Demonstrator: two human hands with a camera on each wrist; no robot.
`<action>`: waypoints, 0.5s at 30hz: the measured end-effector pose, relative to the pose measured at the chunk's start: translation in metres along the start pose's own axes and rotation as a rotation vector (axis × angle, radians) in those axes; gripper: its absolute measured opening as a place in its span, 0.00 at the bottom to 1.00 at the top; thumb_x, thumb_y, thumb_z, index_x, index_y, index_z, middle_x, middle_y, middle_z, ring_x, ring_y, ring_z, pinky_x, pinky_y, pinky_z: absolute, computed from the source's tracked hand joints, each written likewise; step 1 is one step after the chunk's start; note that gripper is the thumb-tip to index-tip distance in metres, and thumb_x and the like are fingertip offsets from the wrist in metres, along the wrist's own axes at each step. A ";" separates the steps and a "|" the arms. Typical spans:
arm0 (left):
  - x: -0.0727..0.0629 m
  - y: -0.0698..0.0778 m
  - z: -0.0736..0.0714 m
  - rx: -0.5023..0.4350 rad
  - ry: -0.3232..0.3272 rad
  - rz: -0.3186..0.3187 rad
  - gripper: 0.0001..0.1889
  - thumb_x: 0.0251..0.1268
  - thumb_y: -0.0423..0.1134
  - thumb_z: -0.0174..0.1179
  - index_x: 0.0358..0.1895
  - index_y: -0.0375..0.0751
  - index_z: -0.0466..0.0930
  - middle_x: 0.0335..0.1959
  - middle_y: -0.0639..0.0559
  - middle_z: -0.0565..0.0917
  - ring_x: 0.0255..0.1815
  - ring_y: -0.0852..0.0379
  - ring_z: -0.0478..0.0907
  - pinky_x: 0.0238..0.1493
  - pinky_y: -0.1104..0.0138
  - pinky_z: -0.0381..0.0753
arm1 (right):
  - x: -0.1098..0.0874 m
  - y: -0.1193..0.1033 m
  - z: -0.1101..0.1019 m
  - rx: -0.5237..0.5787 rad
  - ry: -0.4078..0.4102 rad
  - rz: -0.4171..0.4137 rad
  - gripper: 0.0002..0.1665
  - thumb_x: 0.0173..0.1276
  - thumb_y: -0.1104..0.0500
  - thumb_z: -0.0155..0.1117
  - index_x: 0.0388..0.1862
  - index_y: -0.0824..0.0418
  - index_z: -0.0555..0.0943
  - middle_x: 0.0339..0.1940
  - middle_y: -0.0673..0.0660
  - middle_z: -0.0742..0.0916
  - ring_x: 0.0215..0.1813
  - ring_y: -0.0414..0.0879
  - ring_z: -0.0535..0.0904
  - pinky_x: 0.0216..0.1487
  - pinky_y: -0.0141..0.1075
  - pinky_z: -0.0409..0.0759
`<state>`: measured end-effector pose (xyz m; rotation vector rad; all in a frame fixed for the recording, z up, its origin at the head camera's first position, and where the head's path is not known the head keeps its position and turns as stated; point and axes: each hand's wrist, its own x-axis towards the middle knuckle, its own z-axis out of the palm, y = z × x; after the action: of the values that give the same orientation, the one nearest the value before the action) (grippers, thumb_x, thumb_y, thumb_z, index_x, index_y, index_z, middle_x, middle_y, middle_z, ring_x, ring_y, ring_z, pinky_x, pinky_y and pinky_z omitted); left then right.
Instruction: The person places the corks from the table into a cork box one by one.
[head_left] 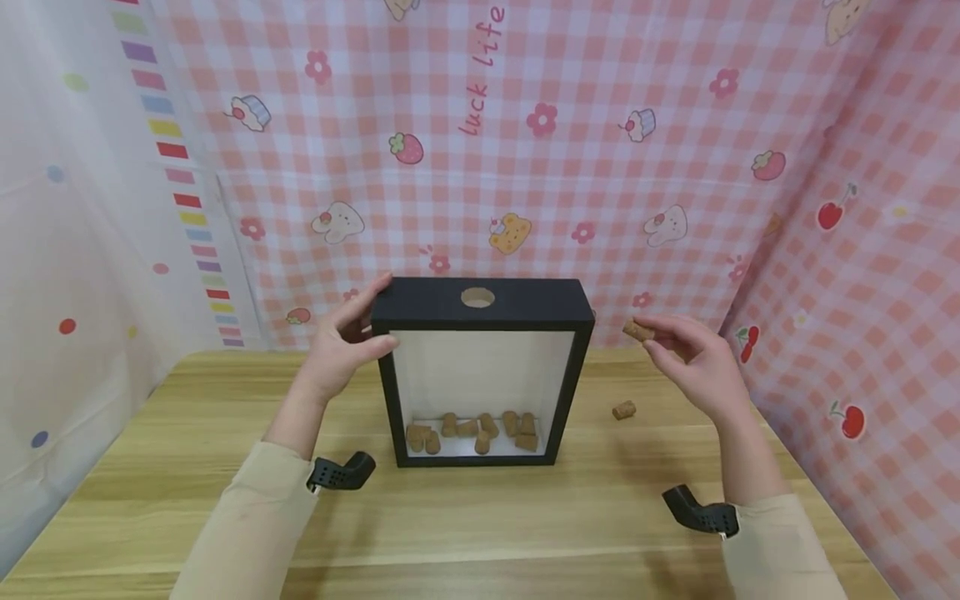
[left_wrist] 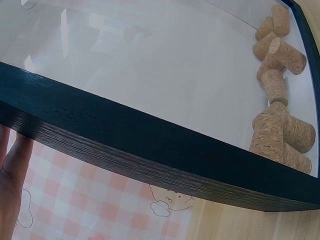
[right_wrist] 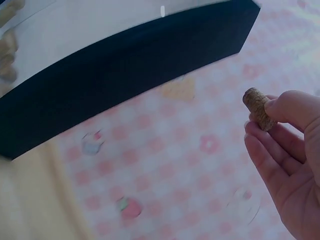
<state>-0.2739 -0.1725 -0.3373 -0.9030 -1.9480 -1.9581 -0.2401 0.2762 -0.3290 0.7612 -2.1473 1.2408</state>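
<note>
A black shadow box frame (head_left: 480, 310) with a clear front stands upright on the table, a round hole (head_left: 477, 297) in its top. Several corks (head_left: 483, 425) lie along its floor, seen closer as cork stoppers (left_wrist: 287, 55) in the left wrist view. My left hand (head_left: 337, 350) grips the upper left corner of the frame, thumb on the front edge and fingers at the side. Right of the frame and apart from it, my right hand (head_left: 693, 358) pinches a cork (right_wrist: 259, 107) between thumb and fingers. Another loose cork (head_left: 624, 410) lies on the table below that hand.
The wood-grain table (head_left: 225, 500) runs up to a pink checked cloth (head_left: 420, 200) hanging behind. More checked cloth (head_left: 885, 317) hangs on the right, and a pale dotted cloth (head_left: 82, 250) on the left. Black wrist mounts (head_left: 341, 472) sit on both sleeves.
</note>
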 end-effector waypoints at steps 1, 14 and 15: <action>0.000 0.000 0.000 0.001 0.000 0.000 0.39 0.58 0.20 0.61 0.75 0.48 0.66 0.74 0.56 0.66 0.73 0.59 0.62 0.52 0.71 0.72 | 0.006 -0.004 -0.001 0.005 -0.002 -0.018 0.22 0.62 0.81 0.61 0.55 0.72 0.82 0.51 0.46 0.84 0.46 0.37 0.78 0.47 0.23 0.75; 0.000 0.000 -0.001 -0.017 -0.008 0.003 0.39 0.58 0.19 0.61 0.75 0.49 0.66 0.74 0.56 0.66 0.75 0.58 0.59 0.52 0.71 0.72 | 0.066 -0.051 0.012 0.090 -0.119 -0.210 0.21 0.59 0.83 0.62 0.52 0.75 0.82 0.48 0.57 0.85 0.47 0.40 0.81 0.48 0.27 0.78; 0.000 0.000 0.000 -0.016 -0.007 0.001 0.39 0.58 0.19 0.61 0.75 0.49 0.66 0.74 0.56 0.66 0.75 0.58 0.59 0.53 0.71 0.72 | 0.069 -0.054 0.015 0.086 -0.132 -0.212 0.21 0.59 0.82 0.62 0.52 0.75 0.83 0.48 0.57 0.85 0.47 0.40 0.81 0.48 0.27 0.78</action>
<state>-0.2743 -0.1730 -0.3376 -0.9161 -1.9377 -1.9751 -0.2524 0.2265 -0.2562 1.1052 -2.0619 1.2060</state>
